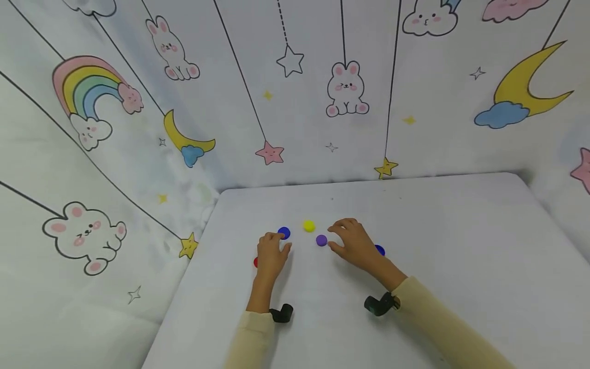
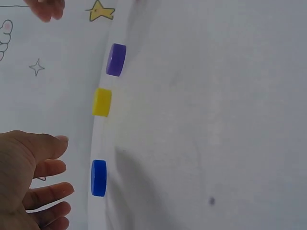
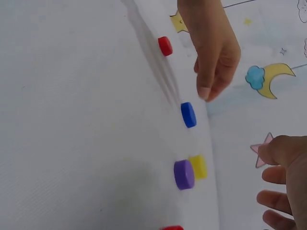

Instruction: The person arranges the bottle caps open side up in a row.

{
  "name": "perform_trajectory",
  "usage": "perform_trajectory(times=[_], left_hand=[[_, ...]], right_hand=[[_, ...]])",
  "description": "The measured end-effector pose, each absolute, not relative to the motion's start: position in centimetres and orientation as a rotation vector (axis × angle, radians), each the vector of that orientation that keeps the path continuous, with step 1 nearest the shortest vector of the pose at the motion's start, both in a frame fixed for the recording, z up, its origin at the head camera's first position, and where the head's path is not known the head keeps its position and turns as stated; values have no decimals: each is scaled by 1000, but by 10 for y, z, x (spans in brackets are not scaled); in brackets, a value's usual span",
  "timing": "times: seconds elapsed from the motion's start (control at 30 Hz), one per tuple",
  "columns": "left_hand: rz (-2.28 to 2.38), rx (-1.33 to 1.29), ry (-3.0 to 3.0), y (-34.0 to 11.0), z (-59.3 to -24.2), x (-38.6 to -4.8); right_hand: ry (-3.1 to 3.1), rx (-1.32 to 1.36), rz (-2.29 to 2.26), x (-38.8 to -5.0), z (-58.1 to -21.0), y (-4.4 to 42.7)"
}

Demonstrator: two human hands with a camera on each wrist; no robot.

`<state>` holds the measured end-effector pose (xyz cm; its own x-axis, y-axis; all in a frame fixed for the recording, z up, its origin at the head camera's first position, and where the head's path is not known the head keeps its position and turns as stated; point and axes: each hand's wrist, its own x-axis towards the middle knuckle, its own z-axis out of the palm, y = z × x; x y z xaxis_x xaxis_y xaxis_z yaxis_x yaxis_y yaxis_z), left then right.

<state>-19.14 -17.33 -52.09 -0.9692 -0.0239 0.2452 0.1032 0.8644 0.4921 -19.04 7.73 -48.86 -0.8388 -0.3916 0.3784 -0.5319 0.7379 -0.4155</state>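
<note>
Left hand point(image 1: 271, 256): open, fingers relaxed, gripping nothing; positioned just beside a round blue plastic disc point(image 1: 284, 232). A round red plastic disc point(image 1: 255, 262), partly hidden by this hand, lies nearest the left edge of the white desk point(image 1: 461, 230).

Right hand point(image 1: 357, 247): open, fingers curved, gripping nothing; positioned near a round purple plastic disc point(image 1: 321, 240). A round yellow plastic disc point(image 1: 309, 226) lies between blue and purple, nearest the far edge. A second blue disc point(image 1: 380, 250) lies to the right.
</note>
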Motion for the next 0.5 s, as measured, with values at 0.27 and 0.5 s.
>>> perform_trajectory(times=[0.27,0.5], left_hand=[[-620,-79,-2824,-155,-521,-217],[-610,-193,-2913,-152,-522,-234]], right_hand=[[-2823,686,696,-215,-492,56],[-2916,648,658,-229,-498,38]])
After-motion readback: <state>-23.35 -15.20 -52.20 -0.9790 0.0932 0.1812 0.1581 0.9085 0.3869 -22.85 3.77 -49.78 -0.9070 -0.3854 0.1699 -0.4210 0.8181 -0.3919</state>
